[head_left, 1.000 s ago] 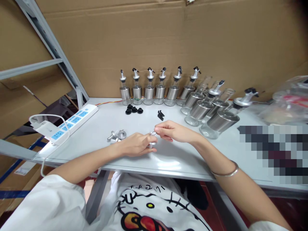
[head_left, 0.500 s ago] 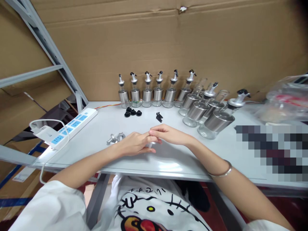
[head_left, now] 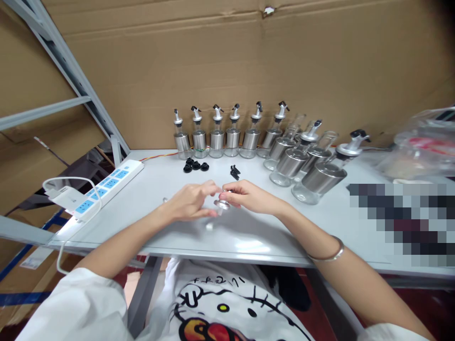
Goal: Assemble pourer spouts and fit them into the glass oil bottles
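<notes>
My right hand (head_left: 247, 195) pinches a silver pourer spout (head_left: 222, 204), its round collar facing down over the table. Just left of it my left hand (head_left: 190, 201) is open, thumb and fingers apart, the fingertips close to the spout. A small whitish blur shows on or above the table below the hands; I cannot tell what it is. Behind my left wrist, the edge of a silver part (head_left: 165, 200) peeks out. Beyond the hands lie several black stoppers (head_left: 196, 165) and a few small black flip caps (head_left: 234, 172).
Along the cardboard wall (head_left: 213, 57) stand several glass bottles with steel sleeves (head_left: 217, 140), many topped with pourers. More bottles (head_left: 320, 180) stand at the right. A white power strip (head_left: 103, 192) lies on the left, a clear plastic bag (head_left: 419, 147) at the far right.
My left hand has drawn back left and its fingers have spread away from my right hand. The silver pourer spout in my right hand has come into view.
</notes>
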{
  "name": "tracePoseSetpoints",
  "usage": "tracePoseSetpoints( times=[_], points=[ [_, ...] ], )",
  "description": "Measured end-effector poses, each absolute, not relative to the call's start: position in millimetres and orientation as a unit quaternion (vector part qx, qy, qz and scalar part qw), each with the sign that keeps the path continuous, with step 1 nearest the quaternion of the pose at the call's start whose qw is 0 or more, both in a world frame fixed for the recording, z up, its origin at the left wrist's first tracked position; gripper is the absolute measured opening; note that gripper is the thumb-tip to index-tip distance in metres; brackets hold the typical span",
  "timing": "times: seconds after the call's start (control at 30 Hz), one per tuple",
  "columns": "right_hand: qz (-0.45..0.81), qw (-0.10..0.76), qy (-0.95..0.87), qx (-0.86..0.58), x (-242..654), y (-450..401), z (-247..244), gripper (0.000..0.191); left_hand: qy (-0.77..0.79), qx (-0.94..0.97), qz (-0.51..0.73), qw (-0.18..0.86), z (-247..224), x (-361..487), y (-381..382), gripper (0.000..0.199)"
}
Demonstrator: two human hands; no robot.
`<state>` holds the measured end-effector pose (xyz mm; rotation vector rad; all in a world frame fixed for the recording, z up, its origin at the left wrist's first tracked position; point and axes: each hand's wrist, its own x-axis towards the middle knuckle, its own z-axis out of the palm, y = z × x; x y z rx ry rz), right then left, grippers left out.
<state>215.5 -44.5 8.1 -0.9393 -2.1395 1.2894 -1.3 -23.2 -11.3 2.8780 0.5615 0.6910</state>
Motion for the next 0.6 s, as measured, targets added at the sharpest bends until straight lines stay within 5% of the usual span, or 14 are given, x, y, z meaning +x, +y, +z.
tracePoseSetpoints(
  times=[0.2,0.6],
  points=[
    [0.467,0.248,-0.772,-0.353,216,-45,11,0.044,0.43,0.858,0.271,0.071,-5,-40,32,0.033],
    [0.46,0.257,-0.774,-0.353,217,-47,10,0.044,0.517,0.825,0.222,0.063,-35,-50,65,0.021]
  ],
)
